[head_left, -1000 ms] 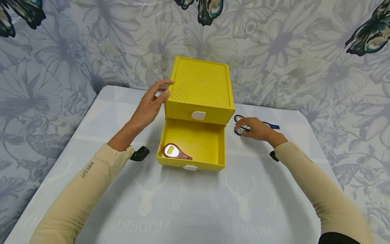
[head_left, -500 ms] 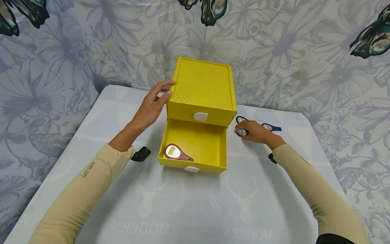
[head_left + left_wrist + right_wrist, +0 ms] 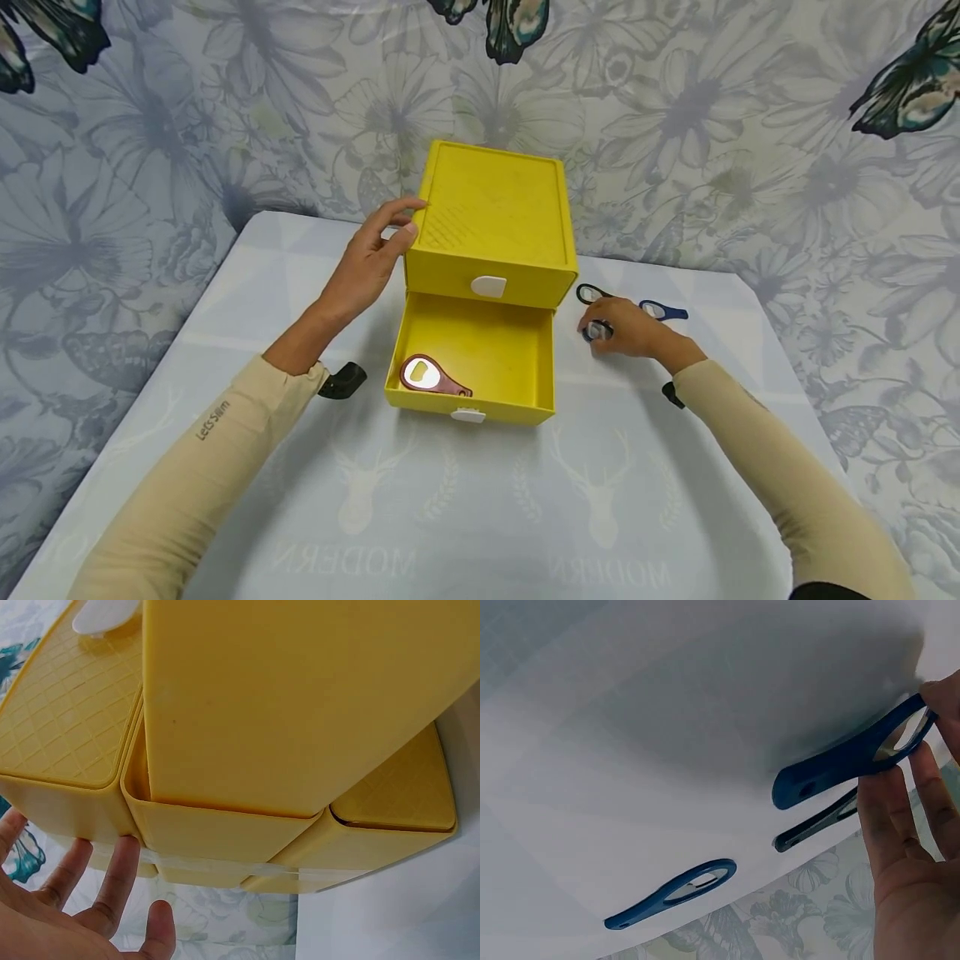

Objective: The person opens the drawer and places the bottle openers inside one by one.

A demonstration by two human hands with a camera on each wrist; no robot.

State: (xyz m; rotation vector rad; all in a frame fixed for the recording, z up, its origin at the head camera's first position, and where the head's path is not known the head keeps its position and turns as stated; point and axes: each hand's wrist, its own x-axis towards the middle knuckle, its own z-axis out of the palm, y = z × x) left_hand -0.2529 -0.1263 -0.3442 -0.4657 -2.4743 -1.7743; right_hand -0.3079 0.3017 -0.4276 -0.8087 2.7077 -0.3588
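My left hand [image 3: 365, 262] rests its fingertips against the left side of a yellow two-drawer box [image 3: 495, 204]. In the left wrist view its fingers [image 3: 112, 889] are fairly straight along the box's edge. The lower drawer [image 3: 517, 346] is pulled out, and a dark red bottle opener [image 3: 452, 384] with a white face lies at its front left. Right of the box, my right hand [image 3: 633, 325] pinches a blue bottle opener [image 3: 829, 769] by its ringed end, the handle pointing away from the fingers and close over the table.
Beyond the held one, a dark bottle opener [image 3: 810, 827] and another blue bottle opener [image 3: 645, 909] lie on the white table [image 3: 480, 500]. The box's upper drawer [image 3: 442, 273] is closed. A floral wall covering [image 3: 300, 108] rises behind the table's back edge.
My right hand has taken hold of the blue bottle opener and drawn it slightly toward me, apart from the dark one. The left hand stays on the box.
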